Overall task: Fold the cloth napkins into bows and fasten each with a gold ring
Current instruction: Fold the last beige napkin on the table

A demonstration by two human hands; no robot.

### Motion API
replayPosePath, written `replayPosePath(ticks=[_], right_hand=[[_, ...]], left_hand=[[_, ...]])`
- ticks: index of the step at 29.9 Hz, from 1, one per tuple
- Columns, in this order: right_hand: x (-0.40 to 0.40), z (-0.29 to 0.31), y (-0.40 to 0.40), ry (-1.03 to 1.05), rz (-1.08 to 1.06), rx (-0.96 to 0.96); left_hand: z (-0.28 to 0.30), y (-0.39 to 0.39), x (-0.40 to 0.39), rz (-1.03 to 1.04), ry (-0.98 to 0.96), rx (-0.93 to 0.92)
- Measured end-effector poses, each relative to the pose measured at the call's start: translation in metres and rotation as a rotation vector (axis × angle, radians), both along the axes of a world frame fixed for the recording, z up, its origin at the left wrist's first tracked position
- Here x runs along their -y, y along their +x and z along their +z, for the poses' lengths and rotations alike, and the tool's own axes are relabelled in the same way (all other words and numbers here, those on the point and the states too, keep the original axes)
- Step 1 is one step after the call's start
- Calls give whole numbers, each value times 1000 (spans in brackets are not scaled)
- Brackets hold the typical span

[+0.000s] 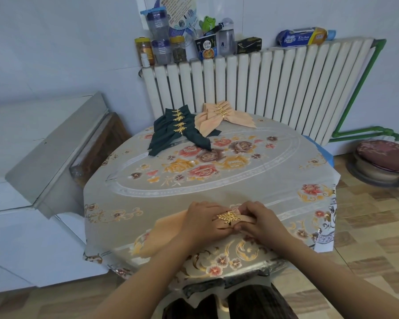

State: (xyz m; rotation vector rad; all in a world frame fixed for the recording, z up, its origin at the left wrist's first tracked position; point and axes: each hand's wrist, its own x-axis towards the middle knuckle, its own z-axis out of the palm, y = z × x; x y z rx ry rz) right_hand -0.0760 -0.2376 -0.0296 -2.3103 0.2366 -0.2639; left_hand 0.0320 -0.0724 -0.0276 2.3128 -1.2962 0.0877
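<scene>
Threading looks to be the step in hand: a peach cloth napkin (168, 229), gathered into a narrow band, lies at the near edge of the round table with the grey floral oilcloth (217, 180), long axis running left to right. A gold leaf-pattern metal ring (229, 218) sits around or on the band's right portion, between the two hands. Left hand (203, 223) lies over the band's middle, fingers curled toward the ring and touching it. Right hand (257, 218) pinches the band's right end just beside the ring, thumb below, fingers on top. Judgement: the ring must travel left along the band toward its middle, so the left hand is nearer the goal.

Whether the band already passes fully through the ring cannot be told; both hands cover the join. The napkin's middle is hidden under the left hand.

Far side: a stack of dark green ringed bows (177, 130), touching a stack of peach ringed bows (219, 116), by the white ribbed radiator (274, 88).
</scene>
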Motion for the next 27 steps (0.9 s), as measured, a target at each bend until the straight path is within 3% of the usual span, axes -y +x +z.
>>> replayPosePath(ticks=[6, 10, 15, 22, 27], right_hand=[[1, -1, 2, 29, -3, 5], [-1, 1, 1, -2, 24, -27], [-6, 4, 13, -401, 183, 22], [-28, 5, 27, -249, 150, 110], [-35, 2, 16, -43, 65, 174]], left_hand=[[13, 10, -18, 47, 62, -99], [17, 7, -22, 56, 204, -68], [10, 4, -46, 137, 149, -129], [-3, -5, -45, 195, -80, -11], [10, -16, -44, 250, -143, -133]])
